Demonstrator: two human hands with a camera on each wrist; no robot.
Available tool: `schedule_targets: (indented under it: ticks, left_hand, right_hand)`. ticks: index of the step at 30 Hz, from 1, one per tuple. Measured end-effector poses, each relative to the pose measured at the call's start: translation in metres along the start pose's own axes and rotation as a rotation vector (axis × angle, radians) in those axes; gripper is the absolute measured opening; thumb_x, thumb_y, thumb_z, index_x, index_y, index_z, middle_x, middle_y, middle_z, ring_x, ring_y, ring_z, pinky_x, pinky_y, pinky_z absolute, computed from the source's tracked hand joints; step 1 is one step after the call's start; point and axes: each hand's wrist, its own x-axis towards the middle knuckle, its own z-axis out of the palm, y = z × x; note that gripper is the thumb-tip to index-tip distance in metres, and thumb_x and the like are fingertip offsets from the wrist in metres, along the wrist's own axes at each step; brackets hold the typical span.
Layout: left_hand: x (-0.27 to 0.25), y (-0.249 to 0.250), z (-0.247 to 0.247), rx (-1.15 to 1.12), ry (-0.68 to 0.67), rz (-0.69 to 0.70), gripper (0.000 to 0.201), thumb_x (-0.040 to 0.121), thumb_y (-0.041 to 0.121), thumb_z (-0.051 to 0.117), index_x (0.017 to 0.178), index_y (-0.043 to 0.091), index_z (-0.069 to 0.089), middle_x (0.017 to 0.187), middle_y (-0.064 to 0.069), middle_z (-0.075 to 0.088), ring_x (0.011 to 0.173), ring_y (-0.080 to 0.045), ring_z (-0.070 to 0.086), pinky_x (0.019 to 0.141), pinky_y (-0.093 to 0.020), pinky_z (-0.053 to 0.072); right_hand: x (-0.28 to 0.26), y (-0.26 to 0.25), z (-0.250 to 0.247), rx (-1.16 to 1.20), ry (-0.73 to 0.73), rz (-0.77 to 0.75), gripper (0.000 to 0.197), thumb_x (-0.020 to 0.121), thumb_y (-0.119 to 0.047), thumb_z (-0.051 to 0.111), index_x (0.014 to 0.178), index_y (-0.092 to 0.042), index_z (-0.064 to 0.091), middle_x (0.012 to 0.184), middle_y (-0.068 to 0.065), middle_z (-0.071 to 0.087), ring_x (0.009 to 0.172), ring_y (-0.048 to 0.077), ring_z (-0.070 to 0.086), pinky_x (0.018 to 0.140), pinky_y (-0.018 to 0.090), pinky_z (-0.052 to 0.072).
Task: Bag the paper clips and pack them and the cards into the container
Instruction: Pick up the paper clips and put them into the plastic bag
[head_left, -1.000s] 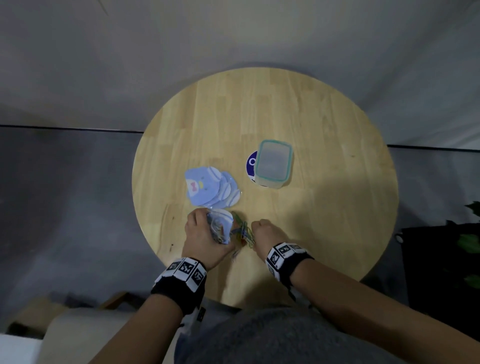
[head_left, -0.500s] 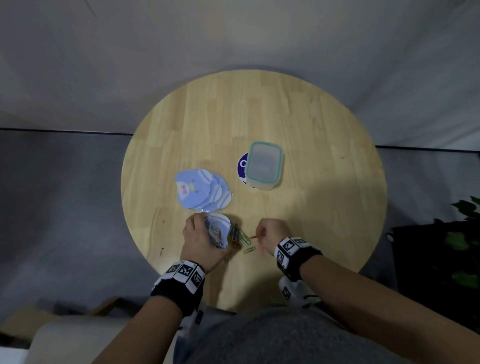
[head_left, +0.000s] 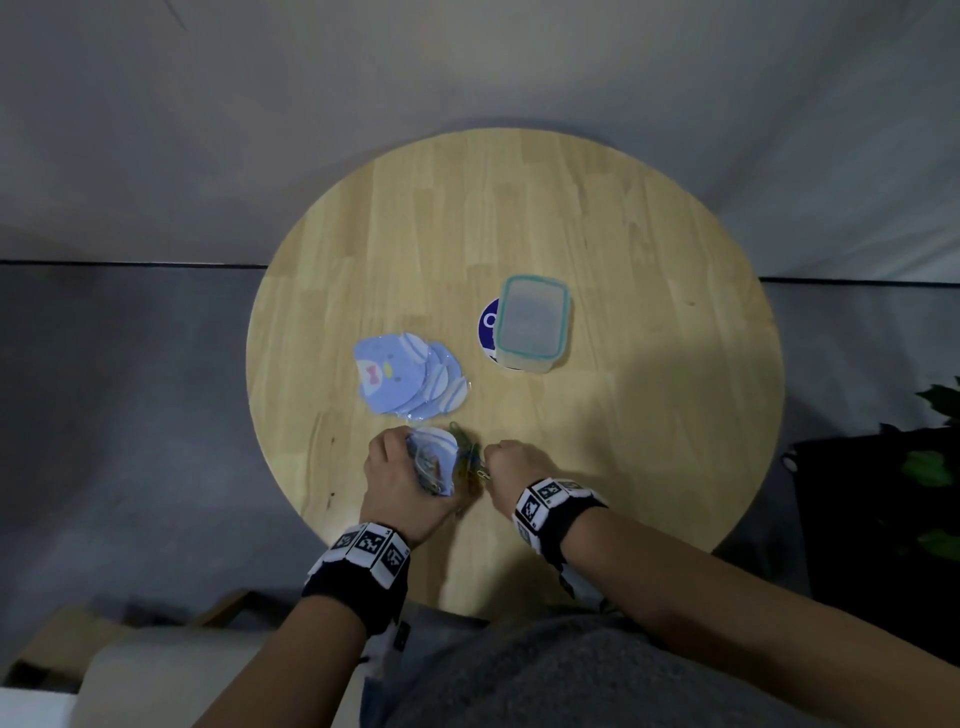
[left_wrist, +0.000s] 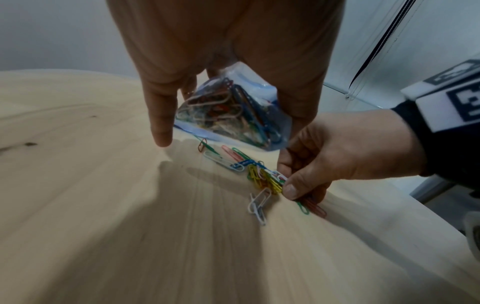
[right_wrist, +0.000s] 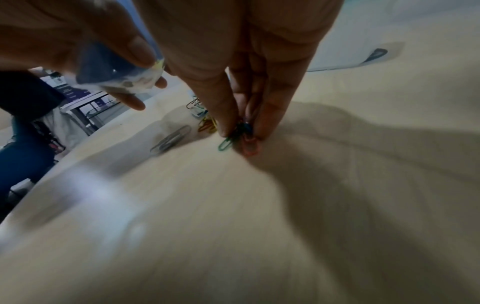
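My left hand (head_left: 402, 480) holds a small clear blue bag (left_wrist: 228, 115) partly filled with coloured paper clips, just above the table. Below the bag, loose paper clips (left_wrist: 249, 170) lie in a short trail on the wood. My right hand (head_left: 511, 467) pinches a few of these clips (right_wrist: 239, 135) against the table with thumb and fingers. A fanned stack of blue penguin cards (head_left: 408, 376) lies behind my left hand. The clear container (head_left: 532, 322) with a teal rim stands further back to the right.
The round wooden table (head_left: 649, 389) holds everything; its near edge runs just under my wrists. A blue and white round sticker (head_left: 487, 325) shows beside the container. A dark bin with a plant (head_left: 883, 493) stands at the right.
My right hand moved back left to the clip pile and closed its fingers on a few clips. The left hand kept holding the bag in place.
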Motion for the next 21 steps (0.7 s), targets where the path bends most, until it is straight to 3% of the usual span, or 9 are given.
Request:
schedule_targets:
  ticks: [4,8,10,13,17,21]
  left_hand:
    - [0.001,0.002,0.001,-0.006,0.0,0.015,0.086,0.041,0.052,0.054,0.109,-0.002,0.044,0.106,-0.018,0.047,0.101,-0.031,0.041,0.088,-0.04,0.041]
    - [0.003,0.004,0.005,-0.009,-0.012,0.033,0.085,0.042,0.05,0.053,0.108,-0.004,0.045,0.104,-0.019,0.047,0.1,-0.034,0.044,0.087,-0.042,0.043]
    - [0.004,0.008,0.007,-0.01,-0.033,0.032,0.084,0.043,0.047,0.056,0.108,-0.004,0.044,0.104,-0.019,0.045,0.1,-0.033,0.044,0.087,-0.039,0.04]
    - [0.006,0.019,0.011,0.005,-0.056,0.026,0.075,0.046,0.036,0.063,0.106,-0.004,0.042,0.103,-0.018,0.042,0.096,-0.034,0.044,0.086,-0.042,0.041]
    - [0.012,0.034,0.018,0.006,-0.037,0.102,0.071,0.048,0.044,0.06,0.101,0.001,0.04,0.095,-0.009,0.038,0.089,-0.029,0.04,0.077,-0.037,0.038]
    - [0.015,0.047,0.022,0.024,0.031,0.188,0.067,0.054,0.05,0.053,0.101,0.004,0.041,0.097,-0.012,0.041,0.088,-0.03,0.041,0.078,-0.039,0.039]
  right_hand:
    - [-0.001,0.009,-0.009,0.028,-0.075,0.067,0.011,0.085,-0.013,0.054,0.094,-0.007,0.059,0.101,0.017,0.065,0.094,0.035,0.062,0.081,0.035,0.049]
    - [-0.012,0.026,-0.02,0.363,0.011,0.185,0.013,0.081,-0.016,0.062,0.09,-0.007,0.066,0.093,0.012,0.069,0.088,0.031,0.063,0.076,0.027,0.047]
    - [-0.021,0.027,-0.034,0.634,0.121,0.204,0.006,0.073,-0.01,0.069,0.078,-0.009,0.068,0.075,0.01,0.066,0.075,0.027,0.064,0.069,0.028,0.05]
    - [-0.031,0.02,-0.066,0.893,0.21,0.142,0.015,0.067,-0.003,0.073,0.062,-0.011,0.061,0.056,0.013,0.062,0.05,0.023,0.058,0.062,0.038,0.056]
    - [-0.033,0.003,-0.101,0.784,0.129,0.115,0.006,0.063,-0.001,0.068,0.062,0.003,0.064,0.051,0.014,0.059,0.046,0.022,0.054,0.055,0.034,0.053]
    - [-0.032,-0.009,-0.125,0.421,-0.005,0.126,0.014,0.069,-0.004,0.063,0.06,-0.007,0.054,0.065,0.012,0.056,0.06,0.025,0.054,0.056,0.025,0.046]
